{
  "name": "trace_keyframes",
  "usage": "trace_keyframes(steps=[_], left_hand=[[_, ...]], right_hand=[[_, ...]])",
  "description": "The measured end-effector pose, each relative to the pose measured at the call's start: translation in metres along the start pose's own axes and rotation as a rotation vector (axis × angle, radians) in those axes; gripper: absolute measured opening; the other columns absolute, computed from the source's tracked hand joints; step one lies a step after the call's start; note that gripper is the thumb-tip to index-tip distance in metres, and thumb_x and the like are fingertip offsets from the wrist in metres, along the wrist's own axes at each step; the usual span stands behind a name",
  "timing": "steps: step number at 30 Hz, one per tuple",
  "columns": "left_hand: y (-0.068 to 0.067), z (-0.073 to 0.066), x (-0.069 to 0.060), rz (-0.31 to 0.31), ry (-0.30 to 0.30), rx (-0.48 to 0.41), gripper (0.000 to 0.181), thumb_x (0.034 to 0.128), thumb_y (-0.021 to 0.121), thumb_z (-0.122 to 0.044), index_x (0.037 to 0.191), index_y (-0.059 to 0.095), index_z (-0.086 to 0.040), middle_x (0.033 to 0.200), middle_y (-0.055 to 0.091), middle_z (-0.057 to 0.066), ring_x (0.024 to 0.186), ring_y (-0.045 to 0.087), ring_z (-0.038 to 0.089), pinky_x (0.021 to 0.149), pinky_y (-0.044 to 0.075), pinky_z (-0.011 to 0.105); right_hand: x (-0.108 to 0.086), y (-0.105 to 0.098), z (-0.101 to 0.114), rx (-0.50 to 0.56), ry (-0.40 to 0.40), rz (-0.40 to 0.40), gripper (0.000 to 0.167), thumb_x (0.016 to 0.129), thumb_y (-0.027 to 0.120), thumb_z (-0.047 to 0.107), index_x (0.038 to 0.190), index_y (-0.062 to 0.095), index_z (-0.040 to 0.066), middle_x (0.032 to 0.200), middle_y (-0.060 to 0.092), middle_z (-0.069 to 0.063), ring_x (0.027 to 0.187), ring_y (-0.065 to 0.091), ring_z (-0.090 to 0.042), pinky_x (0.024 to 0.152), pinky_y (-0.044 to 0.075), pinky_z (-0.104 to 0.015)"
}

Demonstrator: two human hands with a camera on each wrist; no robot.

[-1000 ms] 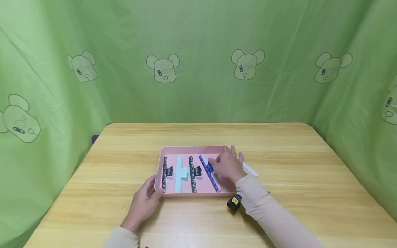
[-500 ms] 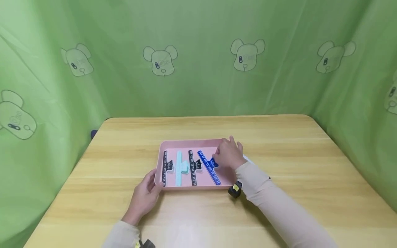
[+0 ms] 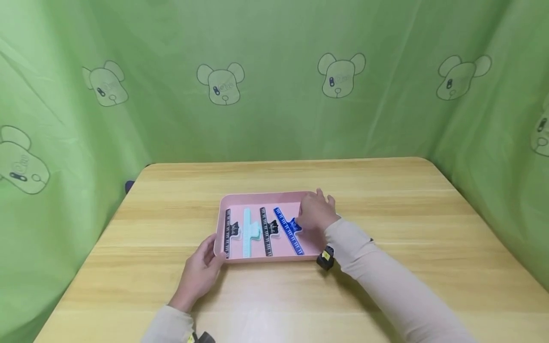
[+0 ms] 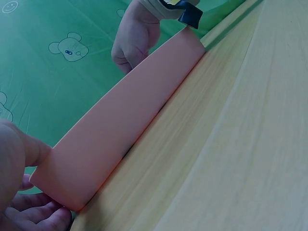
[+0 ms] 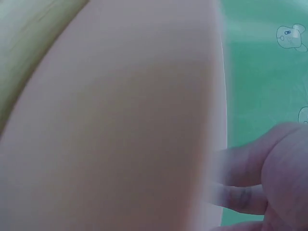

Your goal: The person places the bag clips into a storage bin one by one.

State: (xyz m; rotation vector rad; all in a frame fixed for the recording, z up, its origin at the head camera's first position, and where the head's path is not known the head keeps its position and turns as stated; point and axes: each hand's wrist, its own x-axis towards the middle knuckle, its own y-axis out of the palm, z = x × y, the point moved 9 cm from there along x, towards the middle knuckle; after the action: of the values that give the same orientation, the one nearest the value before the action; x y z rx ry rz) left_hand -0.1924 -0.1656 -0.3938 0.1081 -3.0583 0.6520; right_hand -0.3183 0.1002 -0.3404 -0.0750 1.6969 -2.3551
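A pink tray holds several long clips with piano-key prints. From the left lie a black clip, a mint clip and another black clip, roughly parallel. To their right, a blue clip slants. My left hand grips the tray's front left corner; in the left wrist view its thumb and fingers hold the pink wall. My right hand reaches over the tray's right side and pinches the blue clip's tab, though its fingertips are partly hidden. The right wrist view hides them behind the tray wall.
The tray stands on a wood-grain table. A green curtain with bear-head prints surrounds the table's back and sides. Black wrist cameras hang at the right wrist and the left wrist.
The blue clip has shifted slightly and now looks flatter. A white strip that stuck out right of my right hand has almost vanished behind it. The left hand keeps hold of the corner.
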Motion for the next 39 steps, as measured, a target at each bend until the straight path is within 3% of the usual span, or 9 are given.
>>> trace_keyframes(steps=[9,16,21,30,39], left_hand=[[0.000,0.000,-0.001,0.001,0.000,-0.004,0.058,0.0957,0.059,-0.011,0.148,0.035,-0.002,0.149,0.037,0.023,0.133,0.042,0.035,0.105,0.041,0.034],[0.000,-0.001,0.000,0.001,0.010,-0.004,0.058,0.0957,0.059,-0.010,0.147,0.035,-0.001,0.148,0.037,0.024,0.132,0.042,0.035,0.105,0.042,0.034],[0.000,-0.001,0.000,0.001,0.007,-0.010,0.058,0.0959,0.059,-0.010,0.147,0.034,-0.001,0.148,0.037,0.024,0.132,0.042,0.036,0.104,0.042,0.034],[0.000,-0.001,0.000,0.001,0.005,-0.015,0.057,0.0963,0.058,-0.010,0.148,0.034,-0.001,0.148,0.036,0.025,0.132,0.042,0.037,0.104,0.042,0.035],[0.001,0.003,0.001,-0.011,-0.017,-0.005,0.058,0.0959,0.058,-0.010,0.148,0.034,-0.002,0.148,0.037,0.023,0.131,0.044,0.036,0.103,0.043,0.034]], right_hand=[[0.001,-0.005,0.006,-0.047,-0.015,0.084,0.023,0.083,0.076,0.025,0.067,0.063,0.015,0.117,0.063,-0.014,0.142,0.009,-0.051,0.113,0.000,-0.069],[0.006,-0.004,0.008,-0.121,0.002,0.109,0.025,0.083,0.075,0.029,0.068,0.064,0.013,0.137,0.052,-0.021,0.142,0.010,-0.049,0.114,0.003,-0.067],[0.008,-0.004,0.011,-0.175,0.007,0.106,0.018,0.080,0.077,0.026,0.082,0.070,0.009,0.139,0.050,-0.023,0.142,0.009,-0.049,0.114,0.003,-0.068],[0.007,-0.004,0.015,-0.259,-0.016,0.076,0.031,0.074,0.082,0.026,0.096,0.070,0.007,0.141,0.047,-0.024,0.141,0.011,-0.050,0.112,0.005,-0.069],[0.003,-0.007,0.025,-0.290,-0.117,0.062,0.022,0.061,0.089,0.024,0.074,0.070,0.024,0.143,0.043,-0.024,0.139,0.012,-0.054,0.111,0.009,-0.071]])
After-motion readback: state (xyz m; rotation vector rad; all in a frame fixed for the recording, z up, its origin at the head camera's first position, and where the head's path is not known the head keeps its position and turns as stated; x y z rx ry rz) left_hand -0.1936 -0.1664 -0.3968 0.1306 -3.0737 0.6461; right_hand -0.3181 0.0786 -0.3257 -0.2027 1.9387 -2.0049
